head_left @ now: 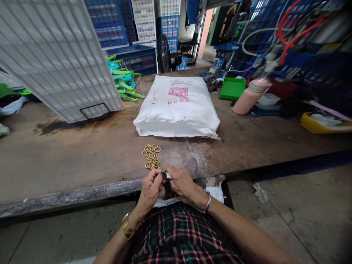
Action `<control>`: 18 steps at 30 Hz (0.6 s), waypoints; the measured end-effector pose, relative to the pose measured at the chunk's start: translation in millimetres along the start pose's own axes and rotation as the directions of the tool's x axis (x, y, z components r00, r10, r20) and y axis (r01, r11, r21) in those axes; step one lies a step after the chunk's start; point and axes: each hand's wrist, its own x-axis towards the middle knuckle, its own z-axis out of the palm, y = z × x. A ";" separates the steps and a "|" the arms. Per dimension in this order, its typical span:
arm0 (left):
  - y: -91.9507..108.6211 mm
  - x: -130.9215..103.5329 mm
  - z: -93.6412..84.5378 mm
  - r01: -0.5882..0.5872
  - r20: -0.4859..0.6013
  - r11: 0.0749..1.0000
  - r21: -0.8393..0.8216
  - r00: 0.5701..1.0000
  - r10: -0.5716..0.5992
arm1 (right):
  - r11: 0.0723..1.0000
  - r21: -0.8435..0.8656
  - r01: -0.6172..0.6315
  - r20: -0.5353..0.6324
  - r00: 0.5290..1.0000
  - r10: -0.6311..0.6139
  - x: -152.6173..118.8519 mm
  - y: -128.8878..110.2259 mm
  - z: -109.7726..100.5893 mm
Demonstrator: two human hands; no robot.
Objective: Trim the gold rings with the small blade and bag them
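My left hand and my right hand meet at the table's front edge, fingers pinched together. Between them is a small black-and-white piece; its kind is hard to make out, and fingers cover part of it. Just beyond my fingertips, a loose cluster of brass-coloured rings lies on the wooden table. Below my hands, more brownish rings show in my lap, partly hidden by my wrists. Behind the cluster lies a full white sack with red printing.
A large white ribbed plastic crate stands tilted at the left. Bright green plastic frames sit beside it. To the right are a green tray, a pink bottle-shaped container and a yellow tray. A black fan stands behind.
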 end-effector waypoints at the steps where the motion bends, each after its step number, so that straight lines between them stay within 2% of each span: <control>1: 0.0 -0.1 -0.3 -0.007 -0.001 1.000 0.006 1.000 0.007 | 1.000 -0.001 0.000 -0.004 1.000 0.000 0.2 0.2 1.0; 12: -2.3 -0.1 -4.4 -0.011 -0.012 1.000 -0.007 1.000 0.011 | 0.996 -0.057 -0.075 0.041 0.996 0.078 3.2 -7.1 -0.1; 18: 6.0 -15.4 -7.5 0.034 0.176 0.996 -0.085 0.984 -0.019 | 0.975 -0.086 -0.203 -0.020 0.979 0.202 22.4 16.0 -11.3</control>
